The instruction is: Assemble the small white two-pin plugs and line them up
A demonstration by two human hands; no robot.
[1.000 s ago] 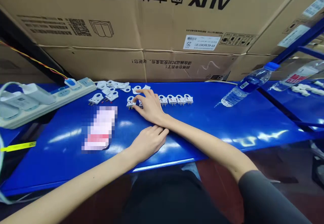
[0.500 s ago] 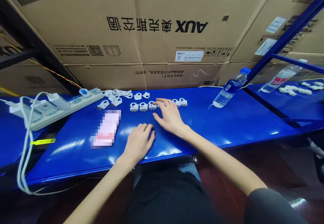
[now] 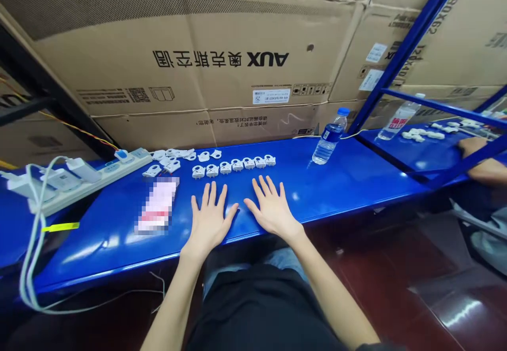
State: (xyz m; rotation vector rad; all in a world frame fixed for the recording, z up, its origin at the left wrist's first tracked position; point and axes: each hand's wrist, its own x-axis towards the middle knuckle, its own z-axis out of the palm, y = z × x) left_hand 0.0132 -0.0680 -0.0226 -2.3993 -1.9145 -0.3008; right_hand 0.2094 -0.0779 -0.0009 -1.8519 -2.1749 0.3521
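My left hand (image 3: 209, 218) lies flat on the blue table (image 3: 336, 192), fingers spread, holding nothing. To its right my right hand (image 3: 271, 206) also rests flat and open, with its fingers apart. Just beyond the fingertips stands a row of several small white plugs (image 3: 236, 165), each with a ring-shaped handle and with prongs showing on some. Neither hand touches them. Farther back on the left, more white plugs (image 3: 172, 165) lie in a loose heap. Left of my left hand is a pinkish, pixelated flat object (image 3: 158, 203) whose kind I cannot make out.
A long white power strip (image 3: 95, 182) with chargers and cables runs along the left. A water bottle (image 3: 329, 138) stands at the right, near a blue metal frame (image 3: 380, 94). Beyond it are another bottle (image 3: 400, 118), white parts (image 3: 423, 134) and another person's arm (image 3: 487, 166). Cardboard boxes (image 3: 222, 92) stand behind.
My right hand has drawn back from the row of plugs and settled flat on the table. My left hand has spread its fingers. The view has shifted right, bringing another person's arm into sight.
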